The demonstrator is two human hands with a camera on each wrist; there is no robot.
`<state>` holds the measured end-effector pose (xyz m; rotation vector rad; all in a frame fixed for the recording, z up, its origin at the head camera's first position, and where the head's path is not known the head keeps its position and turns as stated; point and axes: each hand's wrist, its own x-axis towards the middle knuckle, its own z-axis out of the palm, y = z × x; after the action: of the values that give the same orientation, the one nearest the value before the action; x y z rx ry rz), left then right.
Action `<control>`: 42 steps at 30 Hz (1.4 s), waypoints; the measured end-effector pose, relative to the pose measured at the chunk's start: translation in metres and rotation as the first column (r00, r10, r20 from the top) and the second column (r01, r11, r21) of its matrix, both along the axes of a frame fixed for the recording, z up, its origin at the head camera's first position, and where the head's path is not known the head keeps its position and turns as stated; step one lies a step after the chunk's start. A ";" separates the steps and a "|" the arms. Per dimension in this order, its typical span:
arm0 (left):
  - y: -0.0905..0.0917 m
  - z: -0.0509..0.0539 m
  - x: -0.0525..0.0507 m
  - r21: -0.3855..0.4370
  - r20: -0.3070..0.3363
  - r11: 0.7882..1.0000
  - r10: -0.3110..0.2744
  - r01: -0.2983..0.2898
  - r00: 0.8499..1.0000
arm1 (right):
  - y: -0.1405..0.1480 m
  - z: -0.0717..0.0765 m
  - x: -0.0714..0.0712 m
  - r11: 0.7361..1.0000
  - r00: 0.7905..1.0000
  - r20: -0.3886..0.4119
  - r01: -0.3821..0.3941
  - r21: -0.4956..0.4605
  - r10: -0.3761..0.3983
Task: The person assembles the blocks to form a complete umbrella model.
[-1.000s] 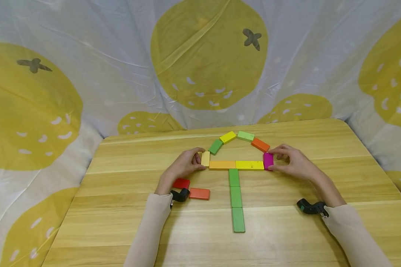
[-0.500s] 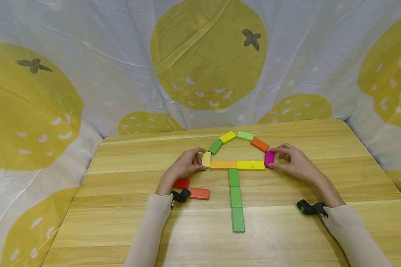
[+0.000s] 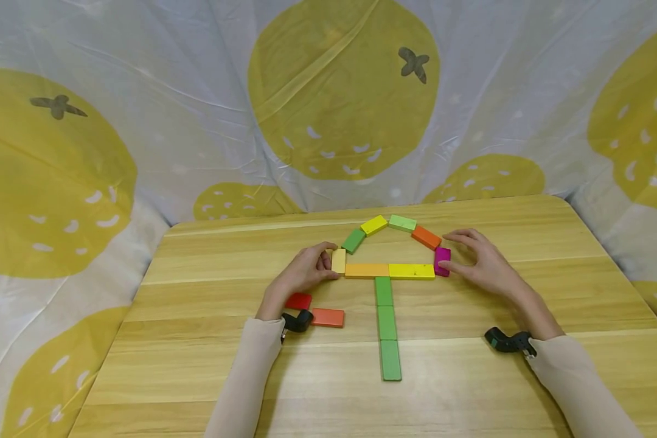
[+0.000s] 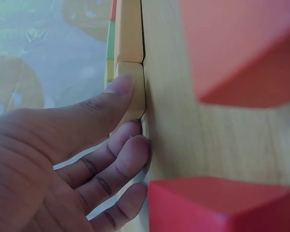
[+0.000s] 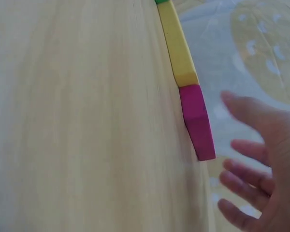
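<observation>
My left hand (image 3: 301,267) pinches a cream block (image 3: 338,261) at the left end of an orange block (image 3: 367,271). In the left wrist view the thumb lies on the near end of that cream block (image 4: 135,102), with the fingertips at its side. At the opposite end, a magenta block (image 3: 442,254) touches a long yellow block (image 3: 410,272). My right hand (image 3: 484,261) hovers beside the magenta block with thumb and fingers spread. The right wrist view shows a gap between that hand (image 5: 275,159) and the magenta block (image 5: 197,121).
Dark green (image 3: 353,241), yellow (image 3: 373,225), light green (image 3: 402,223) and orange-red (image 3: 426,238) blocks arch above the row. Green blocks (image 3: 386,322) line up below it. Two red blocks (image 3: 328,317) lie by the left wrist. A patterned cloth (image 3: 339,109) hangs behind the table (image 3: 186,365).
The magenta block shifted slightly away from me and right, then my right hand let go of it and its fingers spread. The left hand with the cream block and the horizontal row edged slightly right.
</observation>
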<state>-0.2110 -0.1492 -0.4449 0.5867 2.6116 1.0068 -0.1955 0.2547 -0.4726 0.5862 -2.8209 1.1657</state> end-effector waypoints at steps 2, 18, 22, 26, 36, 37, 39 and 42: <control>0.000 0.000 0.000 0.000 0.000 1.000 0.002 -0.002 1.000 | -0.002 -0.002 -0.002 0.999 0.999 0.021 -0.033 -0.023 0.034; 0.000 0.001 0.006 -0.009 -0.020 1.000 -0.003 0.003 1.000 | -0.014 -0.020 -0.010 0.977 0.985 0.113 -0.145 0.154 0.128; -0.001 0.001 0.011 -0.003 -0.023 1.000 -0.012 0.011 1.000 | -0.013 -0.019 -0.009 0.976 0.986 0.118 -0.140 0.165 0.121; -0.002 0.002 0.016 -0.003 -0.022 1.000 -0.001 0.001 1.000 | -0.013 -0.019 -0.009 0.975 0.986 0.117 -0.136 0.174 0.117; 0.012 0.009 0.056 -0.165 -0.263 0.986 -0.039 -0.005 0.964 | -0.013 -0.019 -0.007 0.974 0.986 0.121 -0.132 0.182 0.111; 0.016 0.009 0.063 -0.184 -0.290 0.983 -0.063 0.009 0.955 | -0.013 -0.019 -0.007 0.975 0.987 0.120 -0.132 0.181 0.111; 0.025 0.008 0.078 -0.225 -0.316 0.973 -0.120 0.049 0.941 | -0.013 -0.019 -0.006 0.974 0.987 0.118 -0.131 0.184 0.111; 0.040 0.006 0.099 -0.298 -0.308 0.944 -0.238 0.145 0.921 | -0.013 -0.019 -0.007 0.974 0.987 0.114 -0.132 0.184 0.112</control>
<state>-0.1123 -0.1096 -0.4394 1.0018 2.8430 0.5093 -0.2021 0.2420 -0.4916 0.7409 -3.0481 0.9737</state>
